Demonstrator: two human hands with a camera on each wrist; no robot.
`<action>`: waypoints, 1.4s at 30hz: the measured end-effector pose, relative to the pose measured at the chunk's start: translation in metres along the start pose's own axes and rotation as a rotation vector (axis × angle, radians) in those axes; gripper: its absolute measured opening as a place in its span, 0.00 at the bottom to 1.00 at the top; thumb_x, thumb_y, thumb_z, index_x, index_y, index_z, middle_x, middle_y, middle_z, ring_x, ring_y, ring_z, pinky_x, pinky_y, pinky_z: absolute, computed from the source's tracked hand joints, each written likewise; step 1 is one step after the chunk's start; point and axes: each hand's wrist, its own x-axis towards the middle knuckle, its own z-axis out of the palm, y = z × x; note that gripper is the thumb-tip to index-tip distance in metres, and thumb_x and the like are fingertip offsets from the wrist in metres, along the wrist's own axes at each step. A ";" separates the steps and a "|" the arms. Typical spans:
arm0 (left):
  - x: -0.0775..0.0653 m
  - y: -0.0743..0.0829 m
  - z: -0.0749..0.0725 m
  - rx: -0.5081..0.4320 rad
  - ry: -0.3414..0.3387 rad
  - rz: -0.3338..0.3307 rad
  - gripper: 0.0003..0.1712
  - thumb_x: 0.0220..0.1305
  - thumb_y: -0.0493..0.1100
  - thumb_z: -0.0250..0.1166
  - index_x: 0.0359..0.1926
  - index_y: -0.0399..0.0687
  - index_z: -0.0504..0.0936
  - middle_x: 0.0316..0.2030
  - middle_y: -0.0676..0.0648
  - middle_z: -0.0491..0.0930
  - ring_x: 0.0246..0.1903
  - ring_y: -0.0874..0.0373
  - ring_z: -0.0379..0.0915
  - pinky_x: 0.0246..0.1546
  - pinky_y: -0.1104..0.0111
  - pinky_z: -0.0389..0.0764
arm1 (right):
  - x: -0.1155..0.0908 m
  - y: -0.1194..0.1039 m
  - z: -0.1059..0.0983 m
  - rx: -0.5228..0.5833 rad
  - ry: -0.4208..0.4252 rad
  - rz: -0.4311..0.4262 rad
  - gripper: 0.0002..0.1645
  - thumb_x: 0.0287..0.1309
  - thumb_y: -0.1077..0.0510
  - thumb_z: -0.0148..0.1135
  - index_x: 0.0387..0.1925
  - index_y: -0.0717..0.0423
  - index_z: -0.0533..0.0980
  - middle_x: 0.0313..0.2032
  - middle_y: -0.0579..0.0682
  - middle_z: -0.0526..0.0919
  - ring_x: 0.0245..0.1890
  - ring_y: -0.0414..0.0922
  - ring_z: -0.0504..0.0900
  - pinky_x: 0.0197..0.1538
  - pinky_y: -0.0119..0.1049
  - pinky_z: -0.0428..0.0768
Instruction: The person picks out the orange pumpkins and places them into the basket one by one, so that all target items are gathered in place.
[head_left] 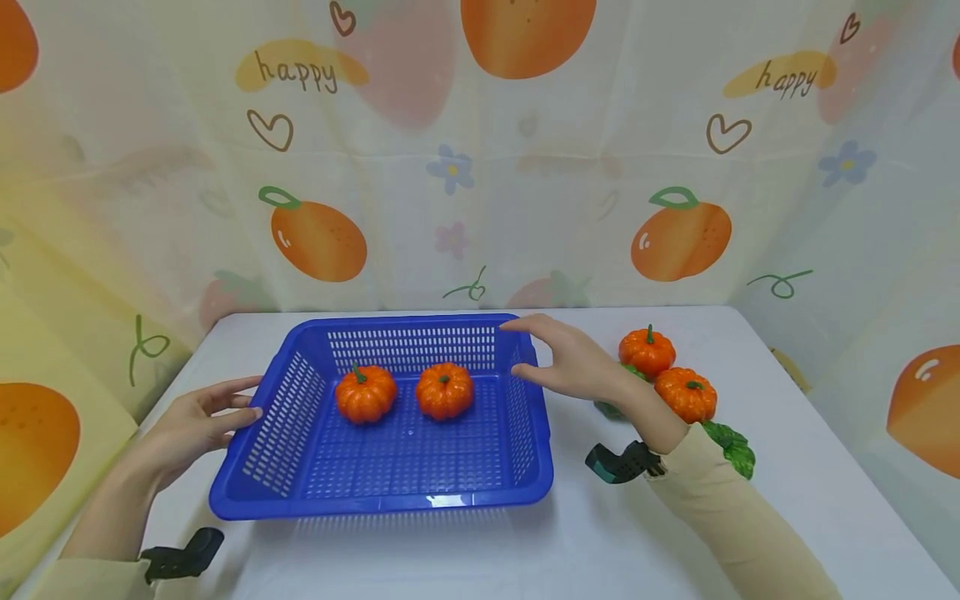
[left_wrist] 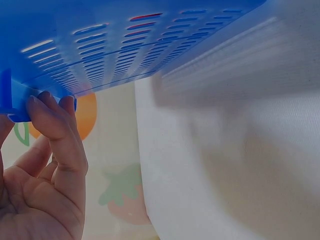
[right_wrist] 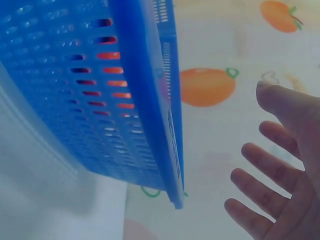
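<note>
Blue slotted rectangular basket (head_left: 405, 462), open top up, 2 orange pumpkins (head_left: 366, 396) inside, apart

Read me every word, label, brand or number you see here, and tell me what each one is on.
"happy": brown lettering on the upper-left yellow patch of the backdrop cloth.
"happy": the same, on the upper-right yellow patch.
Blue basket: a pale patch on its front rim, too unclear to tell whether it bears text.
No other readable text.
</note>
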 end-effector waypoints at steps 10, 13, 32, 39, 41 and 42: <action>0.000 0.000 0.000 -0.015 -0.004 0.005 0.43 0.61 0.54 0.60 0.69 0.40 0.54 0.53 0.34 0.67 0.36 0.61 0.78 0.37 0.68 0.79 | -0.016 0.012 -0.004 -0.004 0.056 0.028 0.32 0.54 0.54 0.65 0.61 0.48 0.67 0.59 0.49 0.71 0.61 0.48 0.68 0.59 0.49 0.70; 0.000 0.000 0.000 -0.013 -0.005 0.006 0.42 0.61 0.54 0.60 0.69 0.40 0.54 0.53 0.34 0.66 0.36 0.61 0.78 0.37 0.68 0.79 | -0.021 0.015 -0.004 0.003 0.066 0.029 0.32 0.53 0.54 0.65 0.60 0.49 0.67 0.59 0.49 0.71 0.61 0.48 0.68 0.58 0.50 0.70; -0.001 0.001 0.000 0.001 -0.005 0.002 0.43 0.61 0.56 0.60 0.69 0.40 0.54 0.55 0.34 0.66 0.38 0.63 0.76 0.38 0.68 0.79 | -0.054 0.040 -0.018 0.036 0.136 0.050 0.34 0.52 0.55 0.67 0.61 0.49 0.66 0.60 0.49 0.70 0.60 0.48 0.67 0.57 0.50 0.71; 0.000 0.000 0.000 -0.011 -0.004 0.004 0.43 0.61 0.54 0.60 0.69 0.40 0.54 0.54 0.34 0.67 0.37 0.63 0.77 0.38 0.68 0.79 | -0.068 0.051 -0.026 0.047 0.188 0.052 0.35 0.51 0.57 0.67 0.62 0.48 0.66 0.60 0.46 0.69 0.53 0.44 0.70 0.52 0.44 0.74; 0.000 0.000 0.000 -0.016 -0.005 0.003 0.43 0.61 0.54 0.60 0.69 0.40 0.54 0.53 0.34 0.67 0.37 0.62 0.77 0.38 0.68 0.79 | -0.072 0.054 -0.028 0.024 0.201 0.056 0.36 0.51 0.57 0.67 0.62 0.48 0.66 0.60 0.47 0.69 0.54 0.45 0.70 0.53 0.45 0.74; 0.000 0.000 0.000 -0.018 -0.006 0.003 0.43 0.61 0.54 0.61 0.69 0.40 0.54 0.53 0.34 0.67 0.37 0.62 0.77 0.38 0.68 0.79 | -0.075 0.056 -0.029 0.011 0.204 0.061 0.36 0.51 0.57 0.68 0.62 0.48 0.66 0.60 0.48 0.69 0.54 0.45 0.71 0.53 0.45 0.73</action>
